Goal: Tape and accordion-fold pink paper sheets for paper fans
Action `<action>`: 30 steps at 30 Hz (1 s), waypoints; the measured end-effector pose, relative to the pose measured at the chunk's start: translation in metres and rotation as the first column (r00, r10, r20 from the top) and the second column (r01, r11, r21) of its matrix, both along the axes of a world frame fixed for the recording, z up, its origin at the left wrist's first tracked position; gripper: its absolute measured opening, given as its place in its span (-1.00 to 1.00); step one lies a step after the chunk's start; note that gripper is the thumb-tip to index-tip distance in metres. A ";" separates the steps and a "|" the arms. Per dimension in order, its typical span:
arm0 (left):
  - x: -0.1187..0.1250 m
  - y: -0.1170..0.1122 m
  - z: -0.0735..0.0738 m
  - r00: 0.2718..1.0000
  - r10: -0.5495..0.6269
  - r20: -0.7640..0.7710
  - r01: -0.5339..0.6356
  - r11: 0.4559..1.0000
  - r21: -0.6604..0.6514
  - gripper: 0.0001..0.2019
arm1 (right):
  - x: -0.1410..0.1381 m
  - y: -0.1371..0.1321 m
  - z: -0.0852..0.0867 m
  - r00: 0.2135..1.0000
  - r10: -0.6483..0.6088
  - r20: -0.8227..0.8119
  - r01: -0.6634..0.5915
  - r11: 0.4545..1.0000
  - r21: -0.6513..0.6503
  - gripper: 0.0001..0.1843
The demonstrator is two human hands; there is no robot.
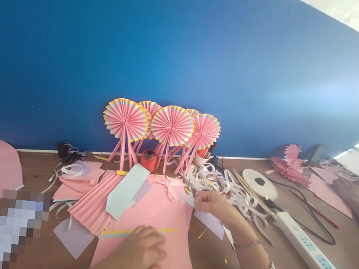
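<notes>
My left hand [142,257] rests on a pink paper sheet [146,208], fingers loosely spread. Under its fingers runs a yellow and light-blue paper strip [117,233] across the sheet. My right hand [213,206], with a bracelet and bangle at the wrist, has its fingertips pinched on a light-blue paper strip [188,198] by the sheet's right edge. A pleated pink paper [95,202] and a pale blue paper piece [126,193] overlap the sheet's left side. Small pink scraps [172,189] lie near its top.
Pink pleated paper fans [172,126] on sticks stand against the blue wall, behind an orange thread spool [149,161]. White curled paper strips [222,184] heap beside a white round reel [259,183]. A power strip [308,251] lies right, near another person's hand [349,191].
</notes>
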State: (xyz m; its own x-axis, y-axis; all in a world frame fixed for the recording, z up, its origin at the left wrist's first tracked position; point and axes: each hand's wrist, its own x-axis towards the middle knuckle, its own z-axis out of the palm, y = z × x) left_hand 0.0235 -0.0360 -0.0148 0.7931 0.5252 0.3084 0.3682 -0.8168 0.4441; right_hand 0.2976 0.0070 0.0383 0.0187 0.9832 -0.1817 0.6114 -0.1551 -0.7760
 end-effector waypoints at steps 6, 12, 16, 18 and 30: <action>0.006 0.031 0.037 0.865 0.486 0.125 -0.378 0.794 -0.476 -0.71 | -0.025 -0.003 0.012 0.905 0.273 -0.326 -0.313 0.947 -0.077 -0.86; 0.020 0.056 0.031 0.815 0.551 0.178 -0.390 0.749 -0.535 -0.87 | -0.039 0.005 0.001 0.928 0.322 -0.186 -0.339 0.938 -0.066 -0.91; 0.019 0.059 0.024 0.768 0.610 0.194 -0.448 0.728 -0.518 -0.87 | -0.036 0.012 -0.009 0.992 0.121 -0.019 -0.121 0.992 0.022 -0.87; 0.018 0.059 0.021 0.750 0.631 0.196 -0.469 0.717 -0.515 -0.86 | -0.037 0.012 -0.011 0.999 0.005 0.041 -0.009 0.993 0.116 -0.81; 0.023 0.048 0.025 0.716 0.649 0.256 -0.410 0.688 -0.598 -0.84 | -0.058 0.003 -0.029 0.991 0.101 -0.088 -0.085 0.983 0.165 -0.67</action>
State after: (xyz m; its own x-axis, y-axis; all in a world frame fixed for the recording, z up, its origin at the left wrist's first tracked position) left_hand 0.0469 0.0121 0.0099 0.1788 0.9762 0.1226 0.3481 -0.1793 0.9201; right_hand 0.2400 0.0104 0.0092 -0.0840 0.9963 -0.0180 0.5389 0.0303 -0.8418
